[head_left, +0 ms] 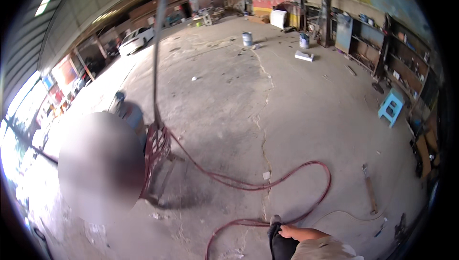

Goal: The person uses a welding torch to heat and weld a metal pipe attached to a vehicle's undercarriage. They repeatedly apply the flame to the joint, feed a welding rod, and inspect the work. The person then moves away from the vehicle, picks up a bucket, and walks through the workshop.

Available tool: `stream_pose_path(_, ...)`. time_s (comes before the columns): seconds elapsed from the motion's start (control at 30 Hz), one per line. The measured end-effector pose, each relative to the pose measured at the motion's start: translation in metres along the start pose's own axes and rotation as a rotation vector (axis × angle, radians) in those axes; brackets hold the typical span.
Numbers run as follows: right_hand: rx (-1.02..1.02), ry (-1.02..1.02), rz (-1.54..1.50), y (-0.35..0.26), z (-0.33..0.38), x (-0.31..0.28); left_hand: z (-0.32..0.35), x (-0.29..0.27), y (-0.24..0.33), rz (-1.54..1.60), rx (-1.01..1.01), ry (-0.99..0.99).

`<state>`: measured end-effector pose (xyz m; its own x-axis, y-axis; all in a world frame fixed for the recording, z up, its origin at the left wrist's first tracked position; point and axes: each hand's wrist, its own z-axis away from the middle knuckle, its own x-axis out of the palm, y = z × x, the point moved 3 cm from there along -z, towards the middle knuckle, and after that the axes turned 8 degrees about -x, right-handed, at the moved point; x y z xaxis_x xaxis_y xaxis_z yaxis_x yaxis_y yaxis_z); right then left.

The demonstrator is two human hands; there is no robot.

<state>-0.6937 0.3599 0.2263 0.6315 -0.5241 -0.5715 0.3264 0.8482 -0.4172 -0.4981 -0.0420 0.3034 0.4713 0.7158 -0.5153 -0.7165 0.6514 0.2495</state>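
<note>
My right hand (287,231) is low in the view, at the end of a bare forearm that meets a light tan sleeve. It rests against the dark cloth of my trouser leg (283,246), just above my shoe (275,219). Its fingers are too small and partly hidden, so whether they grip anything is unclear. Close by, a dark red hose (239,222) loops over the concrete floor and passes behind the shoe. The hose runs back to a bundle of coils (157,145) hung at an upright metal pole (157,64). My left hand is out of sight.
A large blurred shape (103,164) covers the left side. To the right lie a wooden-handled hammer (369,190) and a thin cord (344,213). A light blue stool (392,107) stands by the shelves (406,64). Farther off are two buckets (247,39) and a white car (136,41).
</note>
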Motion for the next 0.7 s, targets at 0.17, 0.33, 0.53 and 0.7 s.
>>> stream_pose_path(0.17,0.059,0.154,-0.120,0.084,-0.052,-0.036,-0.044,-0.035,0.005,-0.205,0.407,0.136)
stream_pose_path(0.33,0.136,0.218,-0.287,0.128,-0.032,-0.130,0.053,-0.155,0.403,-0.219,0.455,0.255)
stream_pose_path(0.53,0.220,0.316,-0.638,0.135,-0.058,-0.192,0.033,-0.146,0.594,-0.266,1.025,0.087)
stream_pose_path(0.7,0.236,0.302,-0.358,0.150,-0.079,-0.210,-0.006,-0.135,0.653,-0.297,1.188,-0.055)
